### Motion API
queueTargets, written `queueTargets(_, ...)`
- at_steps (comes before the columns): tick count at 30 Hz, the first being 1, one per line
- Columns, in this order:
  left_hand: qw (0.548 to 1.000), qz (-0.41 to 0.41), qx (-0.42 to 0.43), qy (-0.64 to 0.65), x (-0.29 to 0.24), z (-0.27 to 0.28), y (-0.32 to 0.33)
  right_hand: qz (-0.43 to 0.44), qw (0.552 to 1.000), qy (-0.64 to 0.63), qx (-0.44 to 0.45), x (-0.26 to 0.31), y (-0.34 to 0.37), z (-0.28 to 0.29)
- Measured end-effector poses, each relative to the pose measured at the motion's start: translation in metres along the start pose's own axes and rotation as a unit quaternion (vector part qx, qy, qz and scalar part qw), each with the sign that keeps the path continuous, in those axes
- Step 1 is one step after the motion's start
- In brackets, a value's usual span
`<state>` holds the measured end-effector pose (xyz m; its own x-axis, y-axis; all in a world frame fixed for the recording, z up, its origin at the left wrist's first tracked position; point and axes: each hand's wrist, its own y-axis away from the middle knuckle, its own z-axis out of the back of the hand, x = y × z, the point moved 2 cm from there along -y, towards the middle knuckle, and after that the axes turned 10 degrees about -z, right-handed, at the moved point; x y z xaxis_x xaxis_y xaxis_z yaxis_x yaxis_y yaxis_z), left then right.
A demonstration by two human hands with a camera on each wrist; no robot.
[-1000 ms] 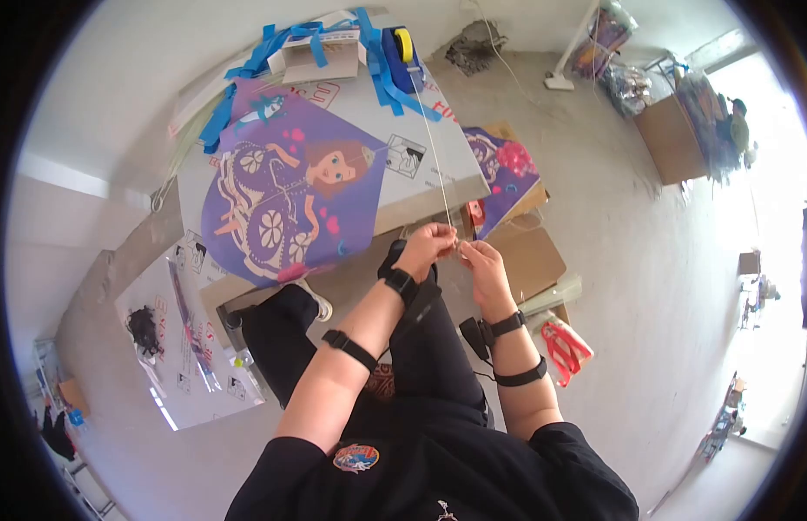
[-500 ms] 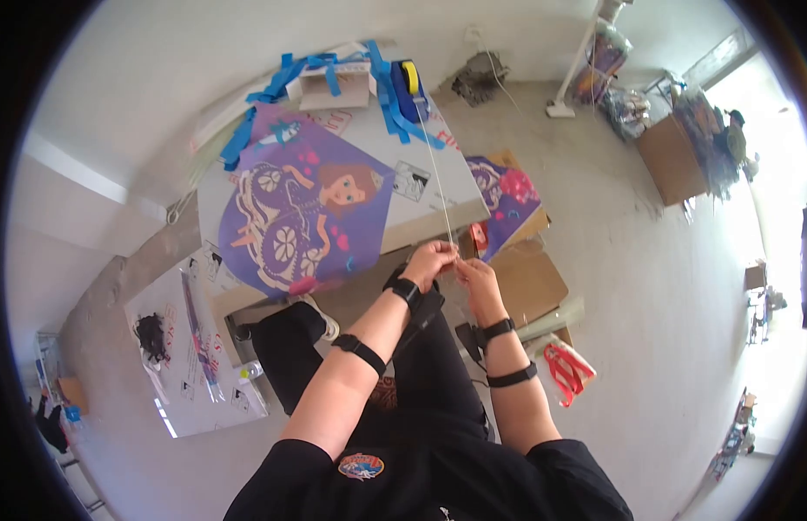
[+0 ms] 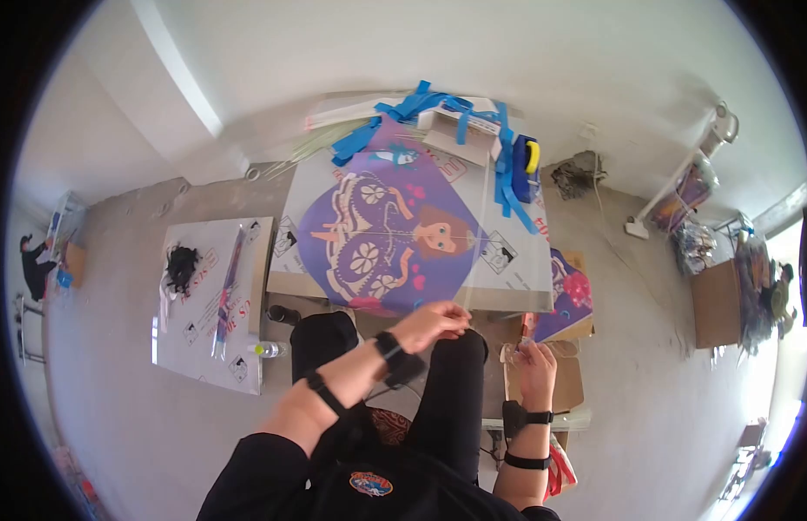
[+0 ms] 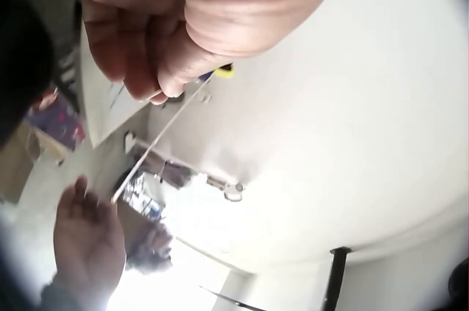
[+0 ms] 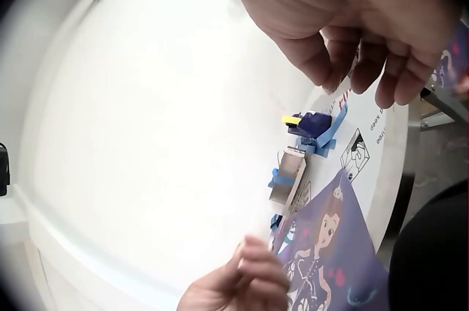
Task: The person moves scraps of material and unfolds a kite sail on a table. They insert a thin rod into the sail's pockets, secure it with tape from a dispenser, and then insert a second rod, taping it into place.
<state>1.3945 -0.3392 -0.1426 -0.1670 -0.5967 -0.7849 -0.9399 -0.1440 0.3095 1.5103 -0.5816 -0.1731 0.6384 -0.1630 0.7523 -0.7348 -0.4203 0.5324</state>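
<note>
In the head view, my left hand [image 3: 435, 325] is over my thigh at the table's front edge, its thumb and fingertips pinching the near end of a thin white rod [image 4: 150, 151]. The rod runs back toward the blue tape dispenser [image 3: 527, 169]. My right hand [image 3: 537, 373] is apart from it, lower and to the right, with bent fingers pointing up. In the right wrist view its thumb and index fingertips lie close together; I cannot tell if something small is between them. A purple kite sheet [image 3: 395, 195] printed with a princess lies on the table.
Blue strips [image 3: 505, 187] and an opened white box [image 3: 462, 137] lie at the table's back. A second board [image 3: 195, 347] is at left with a black tangle [image 3: 183, 268] and a bottle [image 3: 270, 349]. Cardboard boxes [image 3: 566, 382] stand at right beneath another printed sheet [image 3: 574, 304].
My hands, together at the rod's end before, have moved apart, the right one going right and down. The head view has turned, so table and sheet appear farther right and lower.
</note>
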Motion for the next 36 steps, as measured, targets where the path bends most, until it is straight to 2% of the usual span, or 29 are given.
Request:
queueTargets(2,0.989,-0.071,-0.067,-0.114,-0.042,0.043,0.024,-0.001,1.000,-0.007,-0.027,0.005,0.005,-0.007)
queueTargets(3,0.976,-0.061,-0.129,-0.164,-0.059,0.072,0.033,-0.007,1.000,-0.007,-0.021,0.004,0.005,-0.009)
queueTargets(4,0.934,-0.122,-0.167,-0.293,-0.068,0.116,0.035,-0.006,1.000,-0.010,-0.020,0.003,0.005,-0.008)
queueTargets(5,0.886,-0.140,-0.250,-0.366,-0.076,0.159,0.039,-0.004,1.000,-0.014,-0.018,0.002,0.004,-0.007)
queueTargets(6,0.846,-0.152,-0.287,-0.422,-0.083,0.210,0.040,0.005,1.000,-0.004,-0.008,0.001,0.004,-0.005)
queueTargets(8,0.709,-0.164,-0.344,-0.593,-0.113,0.277,0.052,0.000,1.000,-0.008,-0.004,0.001,0.007,-0.008)
queueTargets(9,0.659,-0.169,-0.353,-0.642,-0.132,0.295,0.058,-0.003,1.000,-0.010,-0.006,0.002,0.008,-0.009)
queueTargets(10,0.613,-0.116,-0.382,-0.682,-0.147,0.316,0.060,-0.003,1.000,-0.013,-0.004,0.002,0.009,-0.009)
queueTargets(11,0.610,-0.117,-0.383,-0.684,-0.159,0.330,0.059,-0.009,1.000,0.011,-0.021,0.002,0.009,-0.008)
queueTargets(13,0.486,-0.027,-0.388,-0.783,-0.178,0.357,0.053,-0.014,0.999,0.033,-0.039,0.003,0.009,-0.009)
queueTargets(14,0.486,-0.027,-0.387,-0.783,-0.183,0.374,0.049,-0.012,0.996,0.059,-0.067,0.005,0.010,-0.010)
queueTargets(16,0.417,0.024,-0.379,-0.826,-0.189,0.409,0.041,-0.012,0.992,0.085,-0.095,0.004,0.008,-0.008)
queueTargets(20,0.400,0.037,-0.402,-0.823,-0.196,0.448,0.028,-0.020,0.984,0.132,-0.120,0.002,0.007,-0.001)
queueTargets(24,0.396,0.039,-0.374,-0.838,-0.205,0.469,0.010,-0.022,0.975,0.171,-0.142,-0.001,0.004,0.001)
queueTargets(27,0.400,0.015,-0.384,-0.832,-0.215,0.482,-0.012,-0.028,0.968,0.185,-0.166,-0.003,0.002,-0.005)
queueTargets(29,0.407,0.031,-0.398,-0.821,-0.223,0.486,-0.032,-0.031,0.963,0.183,-0.196,-0.004,0.001,-0.005)
queueTargets(31,0.377,0.020,-0.392,-0.839,-0.233,0.482,-0.049,-0.045,0.943,0.261,-0.202,-0.004,0.003,-0.002)
queueTargets(33,0.369,-0.012,-0.388,-0.844,-0.240,0.500,-0.071,-0.020,0.938,0.263,-0.224,0.001,0.005,-0.013)
queueTargets(34,0.366,-0.035,-0.398,-0.840,-0.243,0.500,-0.078,-0.025,0.940,0.268,-0.211,0.002,0.005,-0.015)
queueTargets(36,0.377,-0.015,-0.429,-0.821,-0.245,0.488,-0.087,-0.039,0.947,0.255,-0.194,0.003,0.004,-0.015)
